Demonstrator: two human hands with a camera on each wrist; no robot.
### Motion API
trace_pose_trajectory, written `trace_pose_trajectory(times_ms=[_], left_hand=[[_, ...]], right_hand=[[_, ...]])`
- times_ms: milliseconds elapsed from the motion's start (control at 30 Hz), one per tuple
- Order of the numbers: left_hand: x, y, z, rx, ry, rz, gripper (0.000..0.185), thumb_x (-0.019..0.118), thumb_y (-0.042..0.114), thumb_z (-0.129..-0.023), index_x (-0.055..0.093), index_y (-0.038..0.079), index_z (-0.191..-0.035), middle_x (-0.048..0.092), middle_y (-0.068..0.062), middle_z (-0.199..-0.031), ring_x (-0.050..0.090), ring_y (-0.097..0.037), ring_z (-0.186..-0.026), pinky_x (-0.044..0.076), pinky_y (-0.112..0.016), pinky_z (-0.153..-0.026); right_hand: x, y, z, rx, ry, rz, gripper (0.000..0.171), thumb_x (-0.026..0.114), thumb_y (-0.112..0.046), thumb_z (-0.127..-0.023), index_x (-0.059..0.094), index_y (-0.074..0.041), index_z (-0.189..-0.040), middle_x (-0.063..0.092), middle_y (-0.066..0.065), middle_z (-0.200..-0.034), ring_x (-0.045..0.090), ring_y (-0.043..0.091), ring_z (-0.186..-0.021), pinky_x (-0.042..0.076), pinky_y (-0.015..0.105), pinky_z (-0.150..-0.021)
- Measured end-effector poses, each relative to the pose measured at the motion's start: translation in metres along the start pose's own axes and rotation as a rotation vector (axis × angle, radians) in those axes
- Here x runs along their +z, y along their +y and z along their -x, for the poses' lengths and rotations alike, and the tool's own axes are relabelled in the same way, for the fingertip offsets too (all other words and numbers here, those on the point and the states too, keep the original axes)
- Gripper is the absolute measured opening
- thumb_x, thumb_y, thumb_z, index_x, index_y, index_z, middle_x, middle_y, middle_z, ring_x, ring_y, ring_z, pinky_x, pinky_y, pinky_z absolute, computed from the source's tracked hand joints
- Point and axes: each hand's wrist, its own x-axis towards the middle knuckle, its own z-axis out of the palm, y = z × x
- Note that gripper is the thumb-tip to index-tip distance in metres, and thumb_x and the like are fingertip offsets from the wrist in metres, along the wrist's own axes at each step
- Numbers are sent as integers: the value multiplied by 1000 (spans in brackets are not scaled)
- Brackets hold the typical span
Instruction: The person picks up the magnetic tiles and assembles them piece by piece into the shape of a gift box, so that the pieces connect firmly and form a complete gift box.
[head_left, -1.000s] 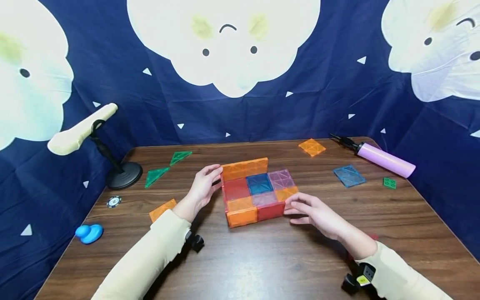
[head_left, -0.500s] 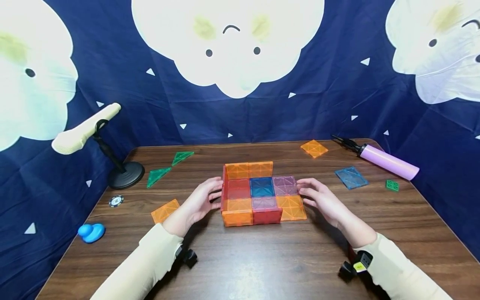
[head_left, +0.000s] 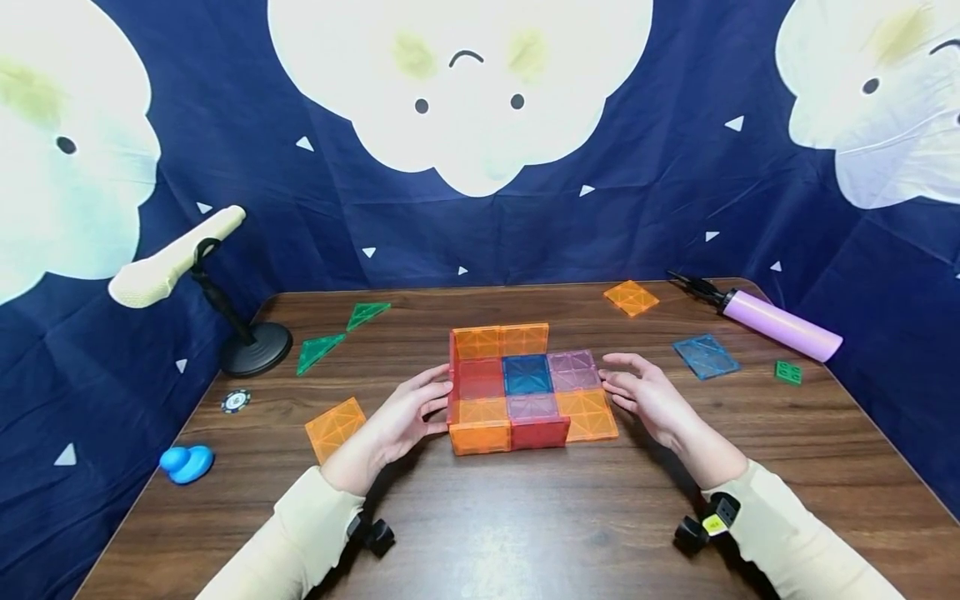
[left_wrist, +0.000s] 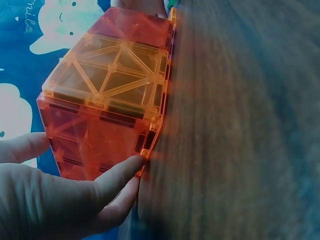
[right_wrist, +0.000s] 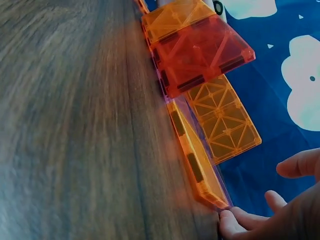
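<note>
A box-like build of translucent magnetic tiles stands mid-table in the head view. Its floor includes a blue tile (head_left: 527, 374), a purple tile (head_left: 574, 369) and an orange tile (head_left: 590, 414). Orange tiles (head_left: 501, 340) rise along the back, a red wall (left_wrist: 95, 142) along the left. In front stand an orange tile (head_left: 481, 439) and a red tile (head_left: 542, 433); the right side has no wall. My left hand (head_left: 407, 417) touches the outside of the red wall, fingers spread. My right hand (head_left: 660, 408), fingers extended, has its fingertips at the floor's right edge.
Loose tiles lie around: orange (head_left: 335, 427) and green triangles (head_left: 320, 354) at left, orange (head_left: 632, 297) and blue (head_left: 706, 357) at right. A black stand (head_left: 255, 348), blue duck-like toy (head_left: 186, 463), poker chip (head_left: 236, 401), purple pump (head_left: 783, 325) and green brick (head_left: 788, 372) sit near the edges.
The tile build has turned to sit squarely before me. My right hand has moved from the front red tile to the right edge; my left hand has slid from the back corner down the left wall.
</note>
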Motion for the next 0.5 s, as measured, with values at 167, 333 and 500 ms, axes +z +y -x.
trace_pose_trajectory(times_ms=[167, 333, 500], left_hand=[[0, -1, 0, 9, 1, -15, 64, 52, 17, -105, 23, 4, -161, 41, -27, -153, 41, -41, -139, 40, -60, -107], [0, -1, 0, 7, 19, -39, 64, 55, 19, -103, 27, 4, -159, 45, -27, -150, 44, -40, -136, 42, -57, -105], [0, 0, 1, 9, 37, -51, 63, 55, 20, -103, 30, 4, -158, 47, -26, -148, 44, -40, -136, 41, -55, -108]], right_hand=[[-2, -3, 1, -46, -1, -16, 48, 43, -6, -108, 28, 6, -152, 36, 32, -151, 50, 30, -126, 48, 40, -103], [3, -8, -3, -111, -16, -29, 50, 47, -2, -106, 28, 7, -151, 36, 29, -151, 56, 21, -119, 52, 32, -96], [15, -13, -11, -141, -53, -54, 53, 51, -1, -105, 28, 7, -152, 36, 30, -150, 60, 17, -112, 52, 30, -94]])
